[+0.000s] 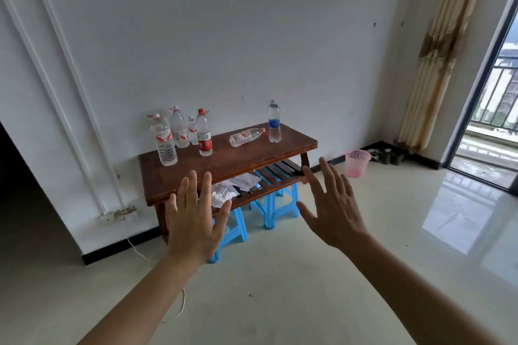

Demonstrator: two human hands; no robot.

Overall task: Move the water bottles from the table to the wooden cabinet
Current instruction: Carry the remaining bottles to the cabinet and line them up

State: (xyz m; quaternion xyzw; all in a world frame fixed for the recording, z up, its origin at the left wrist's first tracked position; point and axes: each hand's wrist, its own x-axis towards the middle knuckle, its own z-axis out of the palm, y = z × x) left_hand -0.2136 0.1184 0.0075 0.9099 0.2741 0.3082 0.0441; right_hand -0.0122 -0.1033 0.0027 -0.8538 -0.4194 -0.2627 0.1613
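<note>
Left hand [193,221] and right hand [333,210] are raised, fingers [207,185] straight and spread, holding nothing. Just past the left fingertips, crumpled papers [235,185] lie on the lower shelf of the wooden table [238,161], above blue stools [277,206]. Farther on top are the water bottles [204,133], one lying flat [246,136]. A pink basket [356,162] stands on the floor to the right.

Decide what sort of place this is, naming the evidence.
Probably a sparsely furnished living room in a flat: a curtain beside a balcony doorway, a glossy floor, and a low wooden table.
</note>
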